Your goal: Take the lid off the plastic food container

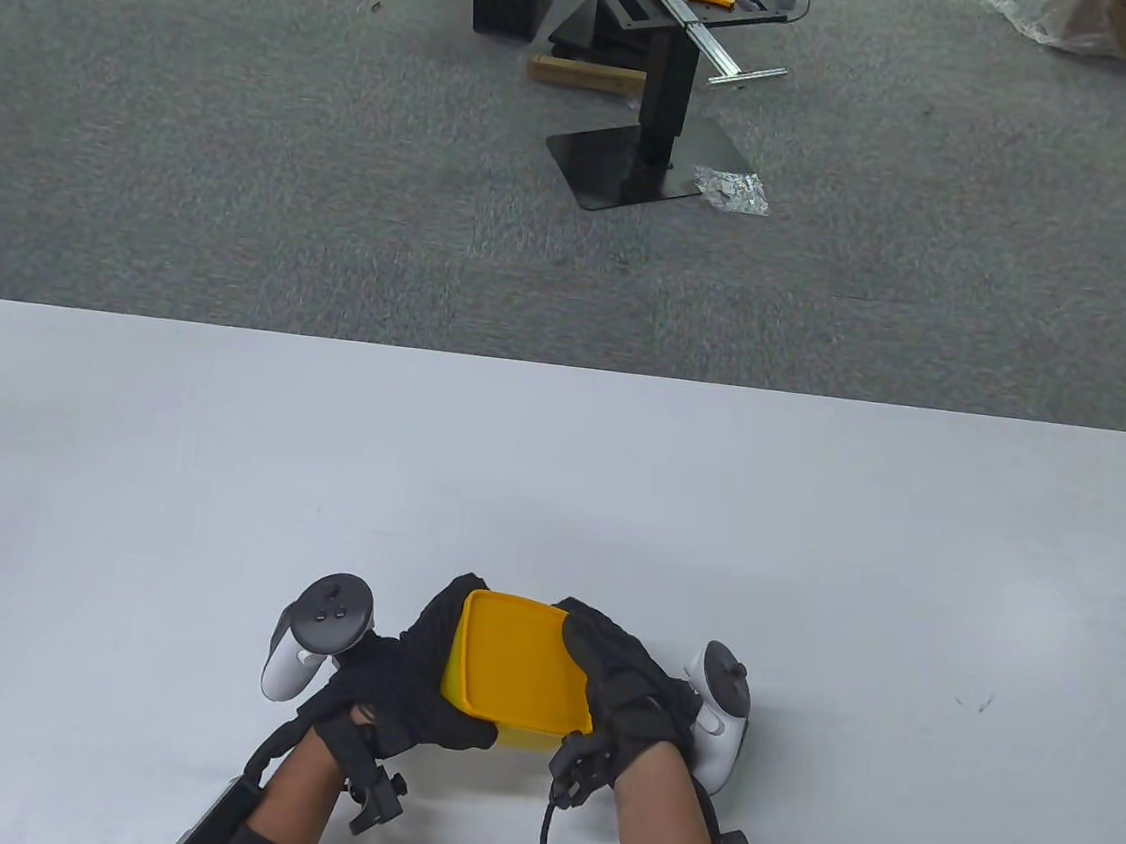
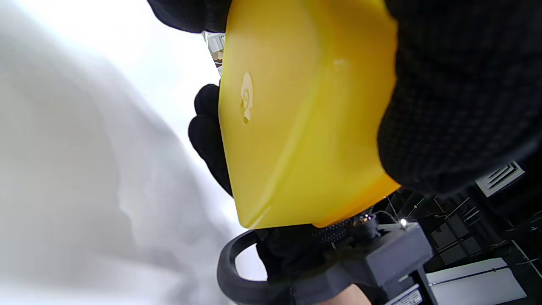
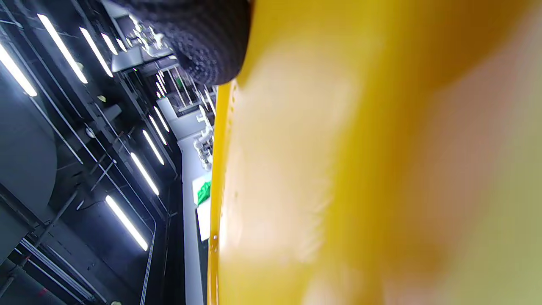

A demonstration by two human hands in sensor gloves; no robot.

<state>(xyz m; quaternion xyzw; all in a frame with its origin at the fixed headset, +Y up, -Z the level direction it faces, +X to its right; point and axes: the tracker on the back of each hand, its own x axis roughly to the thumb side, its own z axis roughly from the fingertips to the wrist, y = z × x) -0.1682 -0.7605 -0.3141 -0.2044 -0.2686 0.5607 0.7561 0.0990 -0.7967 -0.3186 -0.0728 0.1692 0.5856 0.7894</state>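
A yellow plastic food container (image 1: 519, 667) with its yellow lid (image 1: 514, 653) on top is held between both hands near the table's front edge. My left hand (image 1: 411, 673) grips its left side and near corner. My right hand (image 1: 621, 685) grips its right side, with fingers lying over the lid's right edge. In the left wrist view the container's yellow underside (image 2: 296, 114) fills the middle, with gloved fingers (image 2: 457, 84) wrapped on it. In the right wrist view the container (image 3: 360, 169) is a close yellow blur under a gloved fingertip (image 3: 207, 38).
The white table (image 1: 555, 502) stretches far and to both sides of the hands. Beyond its far edge is grey carpet with a black stand (image 1: 653, 140) and loose cables.
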